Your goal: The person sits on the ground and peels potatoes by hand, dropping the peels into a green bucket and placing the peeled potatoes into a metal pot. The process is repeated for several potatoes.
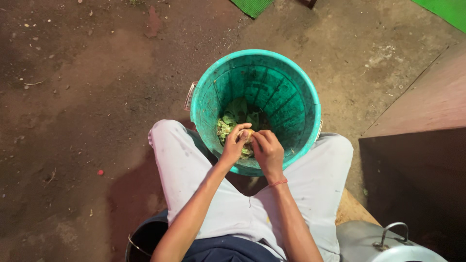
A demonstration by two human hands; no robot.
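A teal plastic bucket (272,92) stands on the bare dirt ground (87,97) in the middle of the frame, just above the seated person's knees, with a metal handle bracket showing at its left and right rim. Its ribbed inner wall is scuffed and dark in places, and at the bottom lies a heap of green leafy scraps (233,119), piled mostly toward the lower left side of the bucket. Over the near rim both hands meet: the left hand (234,145) and the right hand (268,153) pinch between their fingertips a small pale yellowish piece (247,135), held directly above the scraps; what kind of piece it is cannot be told. A thin red thread band (277,183) circles the right wrist. The person wears light grey trousers (194,179), whose legs flank the bucket on either side. At the lower left edge of the frame a dark round pot (145,240) with a thin wire handle sits partly under the left forearm; its inside is too dark to read. At the lower right edge a metal lid (374,237) with a loop handle rests near a wooden edge. Green mat corners (250,6) show along the top edge.
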